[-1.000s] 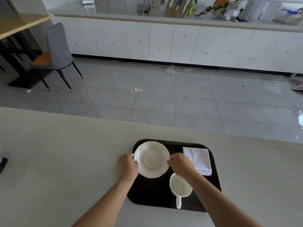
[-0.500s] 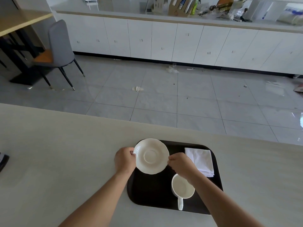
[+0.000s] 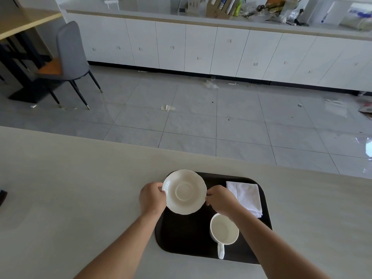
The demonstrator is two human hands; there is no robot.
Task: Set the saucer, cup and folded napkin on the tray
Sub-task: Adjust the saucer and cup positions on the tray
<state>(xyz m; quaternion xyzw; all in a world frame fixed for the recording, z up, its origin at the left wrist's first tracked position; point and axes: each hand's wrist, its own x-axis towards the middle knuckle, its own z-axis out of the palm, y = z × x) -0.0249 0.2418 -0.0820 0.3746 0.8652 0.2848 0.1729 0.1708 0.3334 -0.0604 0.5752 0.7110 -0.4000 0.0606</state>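
Note:
A white scalloped saucer (image 3: 184, 191) is held over the far left corner of a black tray (image 3: 181, 236), tilted a little and overhanging the tray's far edge. My left hand (image 3: 152, 197) grips its left rim and my right hand (image 3: 219, 198) pinches its right rim. A white cup (image 3: 224, 229) stands on the tray near its front, handle pointing toward me, partly behind my right forearm. A folded white napkin (image 3: 246, 195) lies on the tray's right side.
The tray rests on a pale counter (image 3: 80, 188) whose far edge drops to a tiled floor. A dark object (image 3: 2, 197) sits at the counter's left edge. A grey chair (image 3: 68, 57) and white cabinets (image 3: 221, 51) stand beyond.
Both hands have carried the saucer slightly up and away from me, so it now overhangs the tray's far left edge. Cup and napkin have not moved.

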